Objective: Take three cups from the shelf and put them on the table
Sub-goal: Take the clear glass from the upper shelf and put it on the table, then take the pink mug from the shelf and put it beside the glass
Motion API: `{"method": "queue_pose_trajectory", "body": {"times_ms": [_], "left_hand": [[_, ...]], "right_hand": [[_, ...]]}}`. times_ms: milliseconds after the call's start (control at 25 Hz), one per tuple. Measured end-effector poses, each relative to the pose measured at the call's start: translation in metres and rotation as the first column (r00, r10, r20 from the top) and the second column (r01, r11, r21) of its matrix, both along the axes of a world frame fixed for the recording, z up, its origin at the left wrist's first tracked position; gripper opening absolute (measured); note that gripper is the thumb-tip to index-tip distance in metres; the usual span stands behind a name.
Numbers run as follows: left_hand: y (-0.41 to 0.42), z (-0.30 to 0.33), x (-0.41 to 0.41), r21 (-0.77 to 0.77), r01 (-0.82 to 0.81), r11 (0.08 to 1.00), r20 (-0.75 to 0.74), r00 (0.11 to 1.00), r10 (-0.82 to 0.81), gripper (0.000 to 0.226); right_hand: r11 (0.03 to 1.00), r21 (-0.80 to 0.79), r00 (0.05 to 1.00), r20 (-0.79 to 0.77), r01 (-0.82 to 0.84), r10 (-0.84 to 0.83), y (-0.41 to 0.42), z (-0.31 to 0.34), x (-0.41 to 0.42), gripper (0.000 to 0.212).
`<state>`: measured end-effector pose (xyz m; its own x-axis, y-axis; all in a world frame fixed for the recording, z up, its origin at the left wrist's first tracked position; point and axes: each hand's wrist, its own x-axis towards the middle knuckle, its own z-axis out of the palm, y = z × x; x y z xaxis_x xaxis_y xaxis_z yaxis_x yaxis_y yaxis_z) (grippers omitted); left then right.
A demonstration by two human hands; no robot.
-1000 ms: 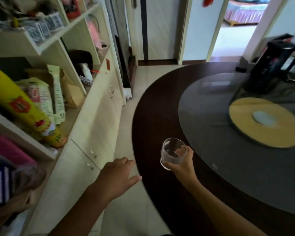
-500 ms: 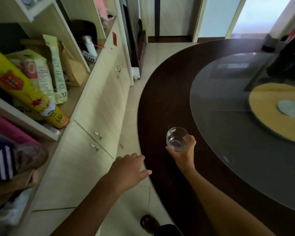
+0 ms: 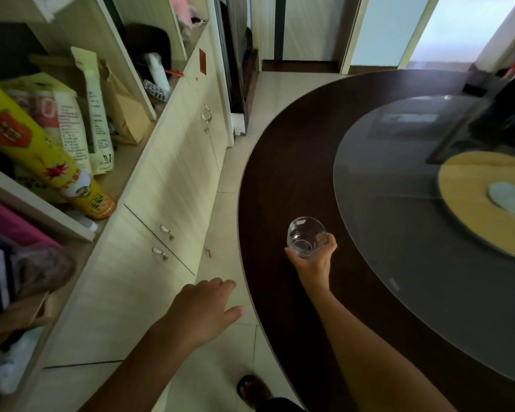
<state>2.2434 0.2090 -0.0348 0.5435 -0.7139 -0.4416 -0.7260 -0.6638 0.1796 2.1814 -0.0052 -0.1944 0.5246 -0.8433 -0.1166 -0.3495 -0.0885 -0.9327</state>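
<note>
Now right hand (image 3: 312, 263) grips glass cup (image 3: 305, 237); left hand (image 3: 201, 312) empty, loosely open.

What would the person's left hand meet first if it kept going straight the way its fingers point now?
The left hand is open and empty, above the floor, fingers pointing toward the dark table. Going straight on, it would probably meet the table's curved edge first, though its height relative to the edge is unclear from this one view.
</note>
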Motion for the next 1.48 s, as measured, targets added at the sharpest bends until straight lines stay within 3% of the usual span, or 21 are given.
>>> {"method": "queue_pose_trajectory", "body": {"times_ms": [120, 240, 360, 440, 560, 640, 760, 960, 1120, 1240, 1360, 1480], "left_hand": [[0.004, -0.001, -0.001, 0.004, -0.006, 1.000, -0.007, 1.000, 0.006, 0.058], [0.010, 0.001, -0.004, 0.009, 0.001, 1.000, -0.008, 1.000, -0.001, 0.058], [0.018, 0.007, -0.005, 0.016, -0.011, 1.000, -0.001, 1.000, 0.011, 0.058], [0.026, 0.012, -0.003, 0.025, -0.024, 0.999, 0.010, 1.000, 0.024, 0.059], [0.040, 0.024, 0.001, 0.055, -0.056, 0.997, 0.034, 0.998, 0.054, 0.060], [0.058, 0.037, 0.006, 0.061, -0.117, 0.991, 0.047, 0.992, 0.114, 0.062], [0.088, 0.063, 0.016, 0.065, -0.203, 0.977, 0.056, 0.978, 0.199, 0.065], [0.142, 0.139, 0.039, -0.040, -0.371, 0.928, 0.107, 0.921, 0.373, 0.061], [0.175, 0.229, 0.047, -0.138, -0.449, 0.883, 0.260, 0.844, 0.470, 0.039], [0.204, 0.312, 0.046, -0.179, -0.431, 0.885, 0.467, 0.754, 0.462, 0.040], [0.234, 0.407, 0.040, -0.222, -0.409, 0.885, 0.755, 0.502, 0.422, 0.046], [0.250, 0.491, 0.025, -0.257, -0.387, 0.886, 0.897, 0.245, 0.368, 0.042]], "right_hand": [[0.999, 0.035, 0.999, -0.050, 0.002, 0.000, 0.001, 0.004, -0.002, 0.104], [0.994, 0.083, 0.977, -0.204, 0.072, -0.053, 0.009, 0.010, -0.013, 0.119], [0.999, 0.051, 0.894, -0.448, 0.017, 0.008, 0.026, 0.023, -0.038, 0.101], [0.978, 0.138, 0.798, -0.565, -0.159, 0.210, 0.037, 0.043, -0.052, 0.086], [0.800, 0.330, 0.554, -0.588, -0.502, 0.590, 0.051, 0.093, -0.048, 0.074], [0.634, 0.319, 0.368, -0.600, -0.704, 0.711, 0.069, 0.135, -0.030, 0.065], [0.414, 0.221, 0.207, -0.608, -0.883, 0.766, 0.103, 0.201, 0.004, 0.061], [0.072, 0.042, 0.022, -0.701, -0.997, 0.713, 0.161, 0.306, 0.061, 0.064], [-0.102, -0.184, 0.062, -0.717, -0.978, 0.695, 0.201, 0.405, 0.097, 0.061], [-0.197, -0.394, 0.139, -0.678, -0.898, 0.722, 0.226, 0.490, 0.117, 0.054], [-0.200, -0.605, 0.233, -0.560, -0.771, 0.795, 0.243, 0.575, 0.127, 0.047], [-0.177, -0.734, 0.262, -0.442, -0.655, 0.858, 0.260, 0.643, 0.128, 0.045]]}}
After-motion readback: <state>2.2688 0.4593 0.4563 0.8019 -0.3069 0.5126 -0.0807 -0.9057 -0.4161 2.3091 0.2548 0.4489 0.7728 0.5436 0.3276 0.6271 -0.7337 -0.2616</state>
